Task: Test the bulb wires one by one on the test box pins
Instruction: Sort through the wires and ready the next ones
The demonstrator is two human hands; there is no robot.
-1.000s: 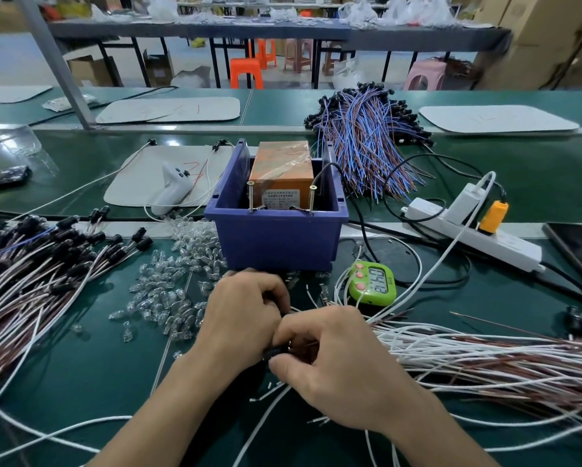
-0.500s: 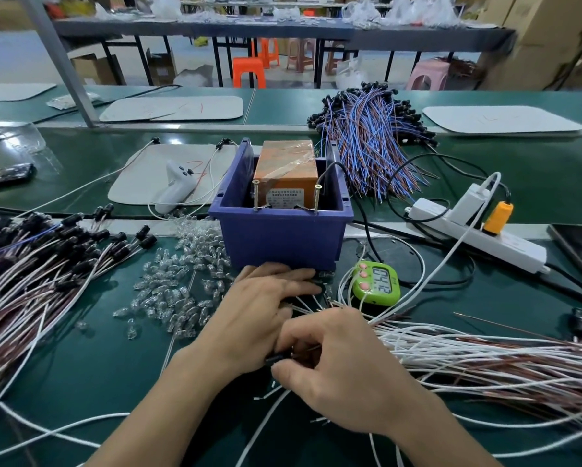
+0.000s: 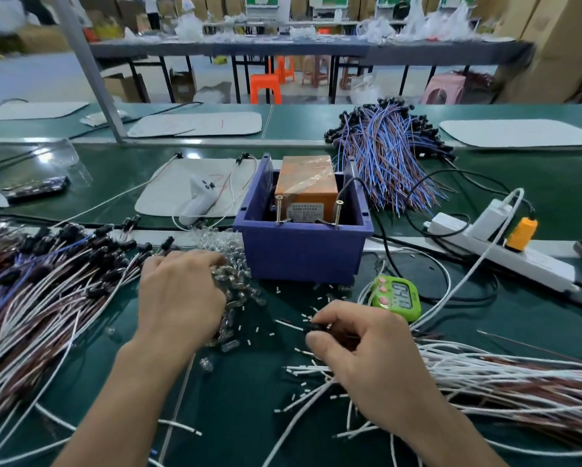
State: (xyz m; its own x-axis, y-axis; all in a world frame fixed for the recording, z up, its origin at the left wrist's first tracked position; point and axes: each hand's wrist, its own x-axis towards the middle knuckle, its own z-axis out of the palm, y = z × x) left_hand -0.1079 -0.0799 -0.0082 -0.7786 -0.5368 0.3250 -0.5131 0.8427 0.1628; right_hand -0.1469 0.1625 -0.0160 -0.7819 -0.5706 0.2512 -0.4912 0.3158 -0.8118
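The test box is a blue bin (image 3: pixel 303 254) holding an orange unit (image 3: pixel 305 183), with two brass pins (image 3: pixel 278 210) standing at its front rim. A pile of small clear bulbs (image 3: pixel 239 298) lies left of the bin. My left hand (image 3: pixel 181 294) rests on that pile with its fingers bent down into the bulbs; whether it holds one is hidden. In front of the bin, my right hand (image 3: pixel 367 355) pinches a black socket (image 3: pixel 314 328) on a white wire between thumb and forefinger. Short white wire offcuts are scattered between the hands.
Socketed wire bundles lie at the left (image 3: pixel 47 284), loose white and brown wires at the right (image 3: pixel 518 385), and blue-brown wires (image 3: pixel 390 163) behind the bin. A green timer (image 3: pixel 397 296), a white power strip (image 3: pixel 498 254) and a white handheld device (image 3: pixel 198 200) are nearby.
My left hand has left the right hand and moved left onto the bulb pile. The right hand stays in place, still pinching the socket.
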